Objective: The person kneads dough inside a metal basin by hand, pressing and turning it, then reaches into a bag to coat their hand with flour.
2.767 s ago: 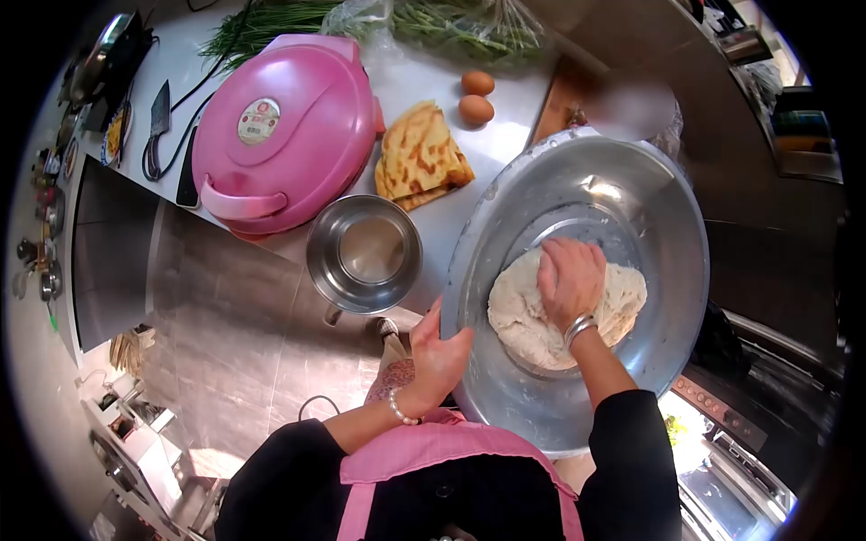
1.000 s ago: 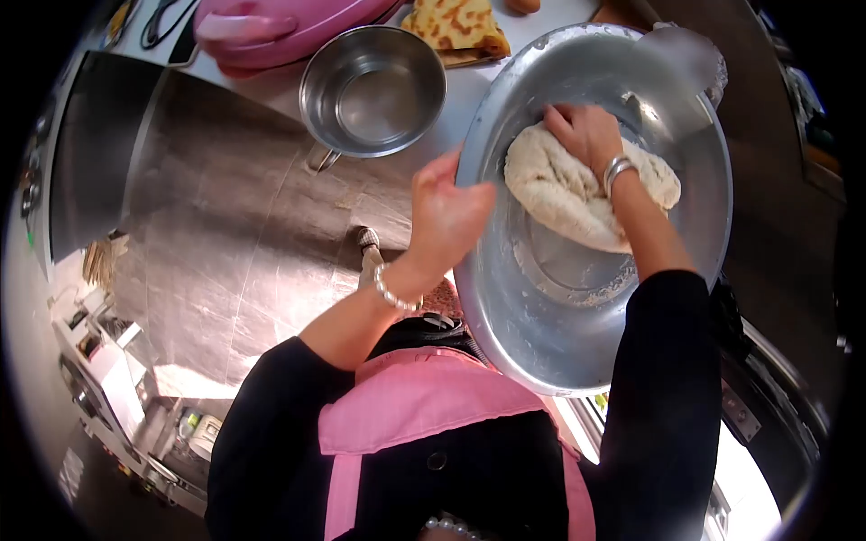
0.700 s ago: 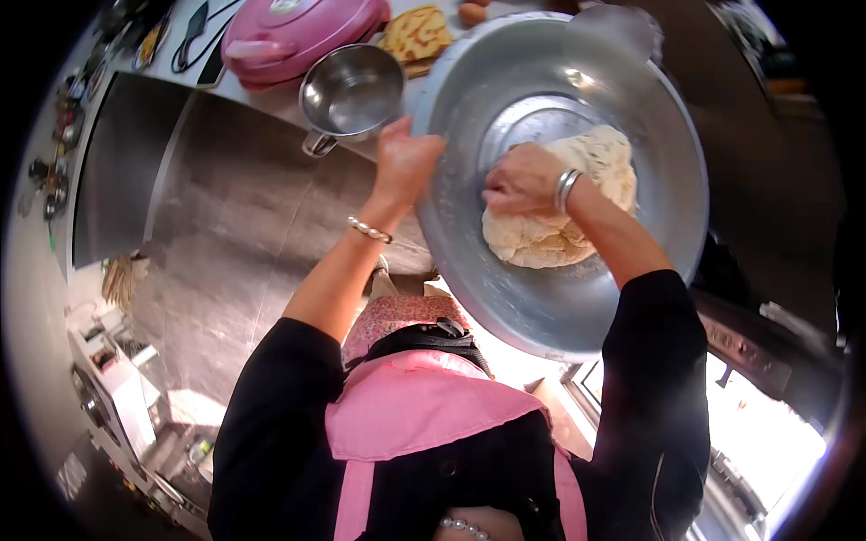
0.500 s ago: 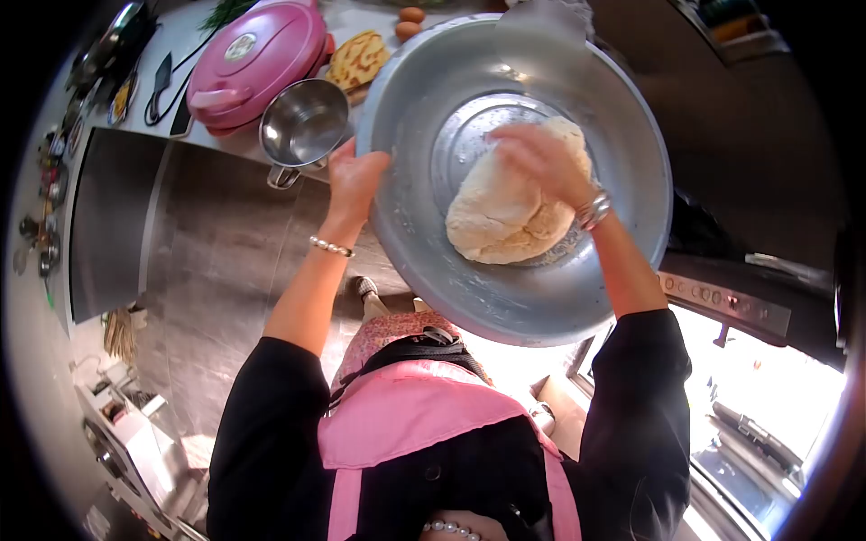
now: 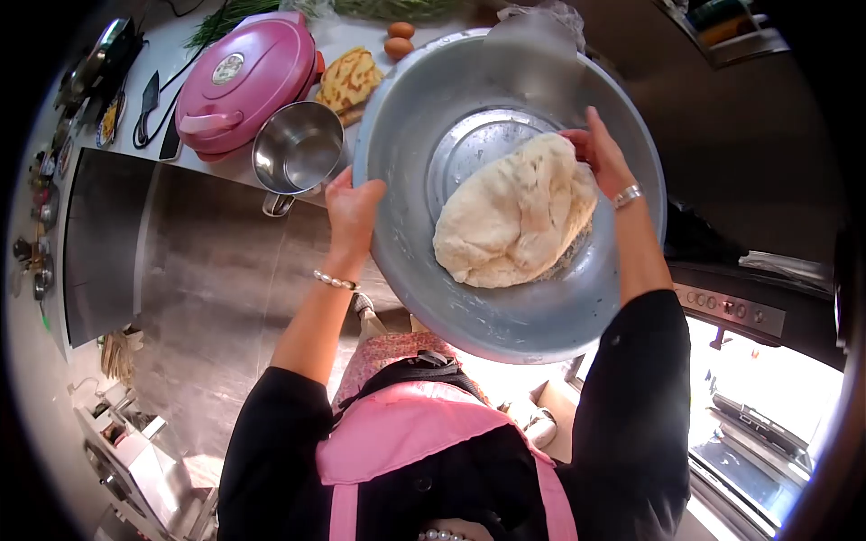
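A large lump of pale dough point(image 5: 505, 216) lies in a wide metal basin point(image 5: 406, 261), to the right of the middle. My left hand point(image 5: 354, 212) grips the basin's left rim, thumb on the inner side and fingers outside. At the dough's upper right edge is my right hand point(image 5: 603, 155), its fingers spread and the fingertips against or just beside the dough. Loose flour or crumbs show on the basin floor below the dough's right side.
A steel pot point(image 5: 298, 149) stands left of the basin near the counter's edge. Behind it are a pink round appliance point(image 5: 244, 81), folded flatbread point(image 5: 347, 79), two eggs point(image 5: 399, 41), a knife point(image 5: 149, 104) and green stalks point(image 5: 397, 9). A control panel point(image 5: 726, 305) is at the right.
My right hand has come off the dough's top and moved right to its edge, fingers apart. The dough has been turned and reshaped. My left hand remains at the rim.
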A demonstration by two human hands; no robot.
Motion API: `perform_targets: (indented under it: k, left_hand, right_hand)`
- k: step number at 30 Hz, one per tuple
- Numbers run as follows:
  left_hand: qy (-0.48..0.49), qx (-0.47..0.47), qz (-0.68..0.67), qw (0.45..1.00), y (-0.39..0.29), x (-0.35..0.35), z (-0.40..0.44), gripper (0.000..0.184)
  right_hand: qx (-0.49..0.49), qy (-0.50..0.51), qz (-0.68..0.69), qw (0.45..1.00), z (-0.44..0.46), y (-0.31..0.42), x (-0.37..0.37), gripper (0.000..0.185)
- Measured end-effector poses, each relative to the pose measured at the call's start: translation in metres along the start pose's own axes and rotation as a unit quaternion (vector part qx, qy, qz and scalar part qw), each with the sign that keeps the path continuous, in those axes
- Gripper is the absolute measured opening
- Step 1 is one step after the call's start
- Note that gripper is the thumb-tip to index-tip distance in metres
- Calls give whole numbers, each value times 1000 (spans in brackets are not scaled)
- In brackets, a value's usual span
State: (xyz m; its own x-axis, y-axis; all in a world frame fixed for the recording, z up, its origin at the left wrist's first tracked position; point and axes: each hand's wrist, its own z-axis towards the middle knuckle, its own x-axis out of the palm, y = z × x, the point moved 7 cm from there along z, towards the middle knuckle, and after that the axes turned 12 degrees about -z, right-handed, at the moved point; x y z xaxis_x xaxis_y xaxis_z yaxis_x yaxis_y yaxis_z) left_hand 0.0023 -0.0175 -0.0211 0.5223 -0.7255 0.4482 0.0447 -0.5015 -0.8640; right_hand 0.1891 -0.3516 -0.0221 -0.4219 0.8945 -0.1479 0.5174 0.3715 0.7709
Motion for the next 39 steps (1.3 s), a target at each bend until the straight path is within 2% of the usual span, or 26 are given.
perform_targets:
  k: [1,4,5,6,8,9,11,13,15,18,20,23,25,26,27,28,29,33,36,39]
  left_hand:
    - [-4,-1,-3,1000,2,-2,-2,20]
    - [1,-21,-12,1000,10,-9,1,17]
    - [1,-15,-15,1000,9,-7,3,17]
    - [0,-9,-17,1000,9,-6,2,17]
    - [3,-5,-21,1000,7,-4,0,17]
    - [8,-8,-24,1000,8,-4,0,18]
    - [10,-15,-37,999,10,-4,0,19]
    - [10,-21,-7,1000,11,-8,-1,17]
    - [-2,-38,0,999,13,-7,0,16]
    - [-27,-72,-6,997,12,-3,3,17]
    - [-34,-98,14,995,14,-8,-4,21]
    - [-42,-82,20,995,6,-2,-3,26]
    - [-32,-73,104,991,9,-8,-5,29]
    - [-30,-67,146,987,10,-10,-3,30]
    - [-36,-77,107,991,8,-7,-3,30]
    - [-28,-81,128,988,7,-9,-3,30]
    - [-17,-85,149,985,7,-10,-2,30]
    - [-30,-50,230,971,12,-17,-8,29]
    - [-46,-104,179,977,9,-12,-8,29]
    - [-34,-81,129,988,1,-4,-5,26]
  right_hand:
    - [-20,73,58,995,-6,1,6,69]
    - [-91,-108,-11,990,7,-14,17,70]
    - [-9,1,63,998,17,-36,37,68]
    - [-11,33,53,998,12,-27,52,69]
    - [-16,58,22,998,-8,-5,68,63]
    - [-82,15,-82,993,-20,8,72,60]
    - [-211,-68,-288,931,-47,38,92,56]
    - [-273,-208,-431,835,-100,57,123,53]
    - [-361,-312,-507,718,-144,65,157,52]
    - [-389,-444,-523,615,-157,46,184,46]
    - [-359,-449,-507,643,-134,39,179,44]
    - [-298,-438,-489,693,-71,39,150,42]
    - [-244,-413,-499,722,-29,38,134,40]
    - [-233,-402,-506,726,-7,42,129,40]
    - [-218,-390,-513,733,10,45,125,39]
    - [-204,-378,-520,739,24,46,121,39]
    - [-228,-381,-518,731,34,52,120,42]
    - [-130,-326,-549,759,65,60,116,43]
    - [-128,-316,-543,768,78,64,113,43]
    - [-100,-291,-572,760,89,62,111,49]
